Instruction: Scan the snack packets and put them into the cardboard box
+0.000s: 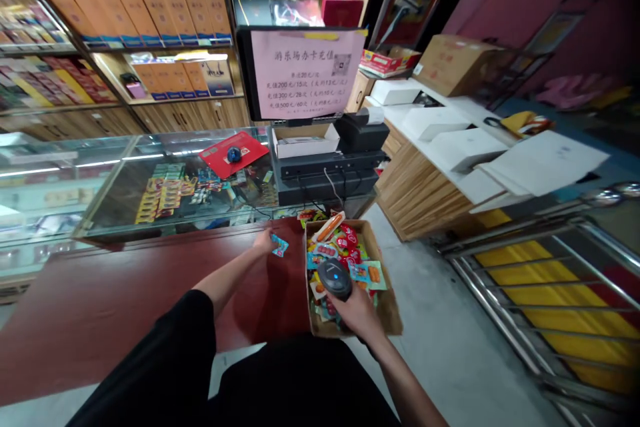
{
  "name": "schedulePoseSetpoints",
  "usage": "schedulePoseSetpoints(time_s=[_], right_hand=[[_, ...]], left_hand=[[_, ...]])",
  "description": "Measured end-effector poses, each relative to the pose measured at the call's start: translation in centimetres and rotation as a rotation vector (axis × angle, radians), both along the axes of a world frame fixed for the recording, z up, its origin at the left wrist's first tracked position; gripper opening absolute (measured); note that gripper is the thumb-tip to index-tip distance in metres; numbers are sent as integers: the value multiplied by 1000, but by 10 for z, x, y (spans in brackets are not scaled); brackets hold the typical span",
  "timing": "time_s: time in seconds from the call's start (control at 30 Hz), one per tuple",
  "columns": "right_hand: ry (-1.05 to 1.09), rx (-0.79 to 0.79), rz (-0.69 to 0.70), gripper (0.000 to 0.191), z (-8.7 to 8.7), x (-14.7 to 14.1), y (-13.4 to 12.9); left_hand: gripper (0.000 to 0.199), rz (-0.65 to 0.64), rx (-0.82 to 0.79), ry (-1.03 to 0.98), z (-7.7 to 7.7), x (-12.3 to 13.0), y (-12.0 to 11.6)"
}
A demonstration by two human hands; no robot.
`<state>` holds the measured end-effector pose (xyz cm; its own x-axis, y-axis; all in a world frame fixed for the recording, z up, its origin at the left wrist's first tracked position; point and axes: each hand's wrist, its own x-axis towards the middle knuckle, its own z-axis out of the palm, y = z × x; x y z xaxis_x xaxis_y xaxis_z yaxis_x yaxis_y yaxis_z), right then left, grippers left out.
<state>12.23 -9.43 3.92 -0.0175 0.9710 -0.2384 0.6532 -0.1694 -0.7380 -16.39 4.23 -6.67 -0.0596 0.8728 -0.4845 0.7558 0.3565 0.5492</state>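
My left hand [263, 241] is closed on the edge of a small blue packet [280, 245], held over the dark red table [200, 280]. Wrapped round the handle of a dark grey handheld scanner [334, 278] is my right hand [359, 310]; a small blue light shows on the scanner's top. Beneath the scanner lies an open cardboard box [393, 310] filled with colourful snack packets [350, 237], some red, some light blue, one long and orange. The scanner hides part of the packets.
Behind the table stands a glass display counter [115, 213] with a monitor [307, 73] bearing a pink sign and a black printer [361, 132]. White boxes [463, 147] lie on the right cabinet. A metal railing [500, 307] runs along the right.
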Motion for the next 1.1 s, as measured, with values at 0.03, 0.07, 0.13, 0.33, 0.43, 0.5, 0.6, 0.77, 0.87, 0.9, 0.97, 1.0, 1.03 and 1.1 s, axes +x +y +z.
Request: schedulePoseSetpoints(time_s=[0.03,0.07,0.13,0.33,0.43,0.5,0.6,0.77,0.87,0.9,0.97,1.0,1.03,1.1], right_hand=[[20,9,9,36,3,6,-4],[32,17,15,35,5,13,-7],[31,37,13,36,9,26,-13],[36,118,6,36,14,70,-29],[64,128,2,36,16,89,-38],[82,121,-15,36,17,101,-44],[94,118,-35,36,17,114,-54],[96,116,-26,38,11,128,-64],[84,116,-32,40,8,129,-65],[80,116,-35,40,8,128,-65],[75,109,-40,40,8,124,-64],[75,101,-44,40,8,121,-63],[75,96,-47,40,8,117,-61],[75,95,-45,40,8,108,-56]], left_hand=[[39,13,5,-35,8,7,-1],[36,21,9,-76,17,15,-2],[29,9,16,-175,34,36,-4],[38,-78,-4,-540,71,115,-18],[43,-97,-10,-632,80,148,-26],[41,-111,-2,-608,83,165,-32],[29,-119,24,-557,89,184,-38],[19,-134,-10,-579,99,202,-46],[34,-146,-36,-641,102,207,-47],[40,-139,-34,-652,102,207,-48],[50,-120,-22,-664,100,205,-48],[52,-117,-12,-665,99,202,-47],[54,-125,0,-668,97,198,-46],[54,-149,14,-661,93,187,-43]])
